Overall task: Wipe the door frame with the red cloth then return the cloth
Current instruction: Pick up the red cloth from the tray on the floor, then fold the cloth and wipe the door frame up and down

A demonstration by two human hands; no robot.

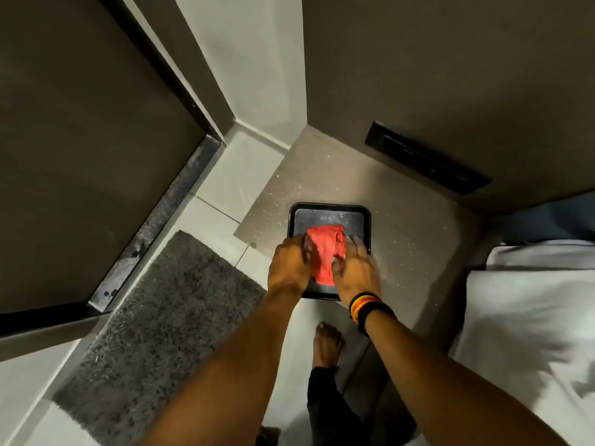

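Observation:
A folded red cloth [325, 252] lies in a black square tray [331, 212] on a low beige surface. My left hand [288, 267] rests on the cloth's left edge, fingers curled onto it. My right hand [354, 272], with bands at the wrist, presses on the cloth's right edge, thumb on the fabric. The door frame [167, 69], a dark strip with a pale surround, runs up the left side beside a brown door [80, 156].
A grey shaggy mat [154, 333] lies on the white tiled floor by the dark threshold [154, 226]. A black handle recess [428, 157] sits in the brown panel at right. White bedding [531, 317] fills the right edge. My bare foot [326, 344] stands below the tray.

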